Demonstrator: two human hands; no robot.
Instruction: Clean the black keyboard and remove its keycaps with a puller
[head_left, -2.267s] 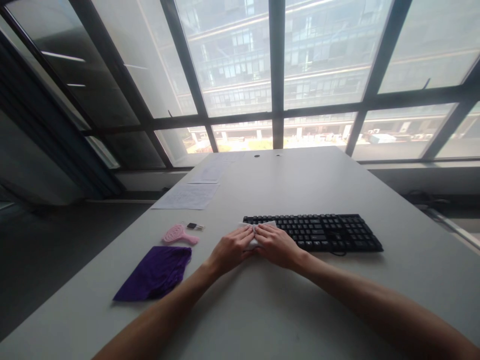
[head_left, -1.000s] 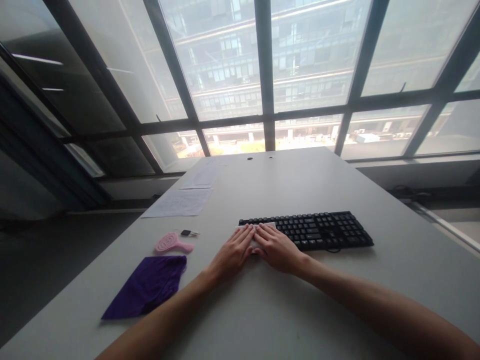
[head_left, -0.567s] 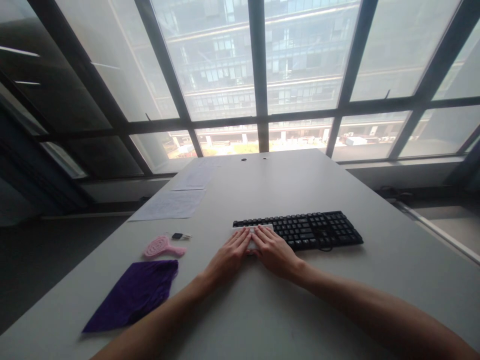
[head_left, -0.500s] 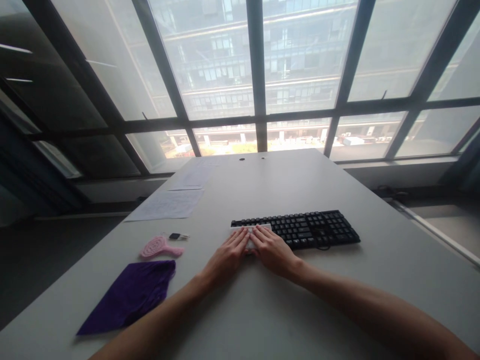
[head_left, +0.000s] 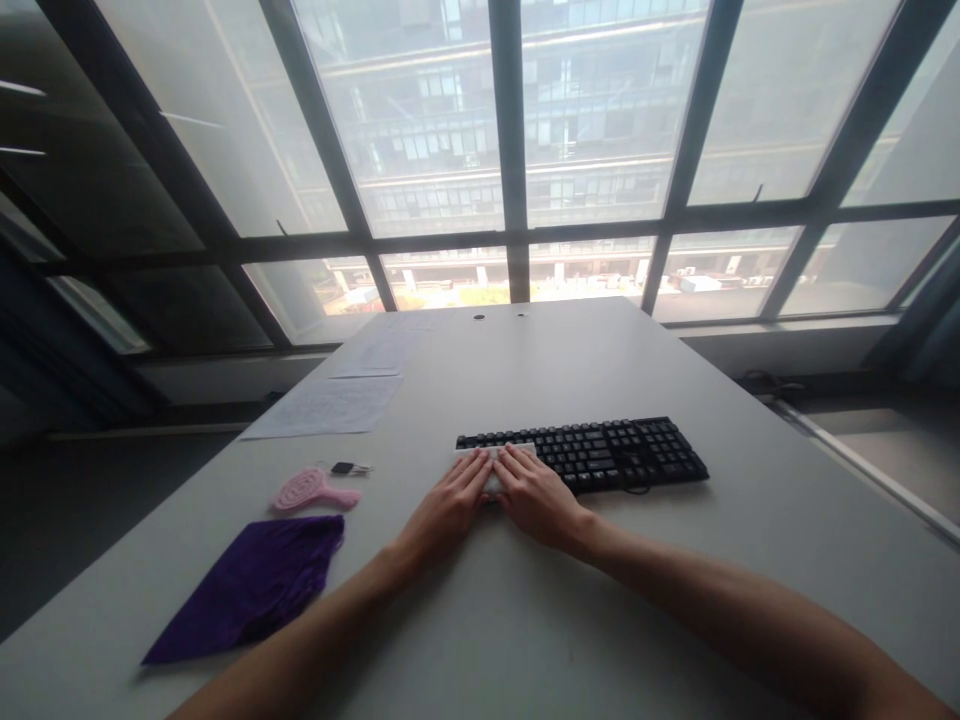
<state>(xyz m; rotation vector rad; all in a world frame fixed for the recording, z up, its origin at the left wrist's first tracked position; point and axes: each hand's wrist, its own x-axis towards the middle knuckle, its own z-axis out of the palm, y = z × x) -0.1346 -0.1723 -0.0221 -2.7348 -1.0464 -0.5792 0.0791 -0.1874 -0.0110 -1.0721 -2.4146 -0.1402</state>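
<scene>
A black keyboard (head_left: 607, 455) lies on the white table. Over its left end is a thin, flat white piece (head_left: 525, 448), perhaps a folded wipe or cloth; most of it is hidden under my fingers. My left hand (head_left: 454, 497) rests on that white piece with its fingers stretched out flat. Beside it, my right hand (head_left: 536, 497) also lies flat on the white piece, its fingertips almost meeting those of the left. Neither hand is wrapped round anything.
To the left are a purple cloth bag (head_left: 251, 585), a pink hairbrush (head_left: 315, 490) and a small black item with a pale end (head_left: 350, 468). Paper sheets (head_left: 330, 405) lie along the table's left edge. Large windows (head_left: 435, 120) stand behind the table (head_left: 525, 370).
The whole view has shifted a little, so everything sits slightly further left. Both hands stay flat on the white piece at the keyboard's left end.
</scene>
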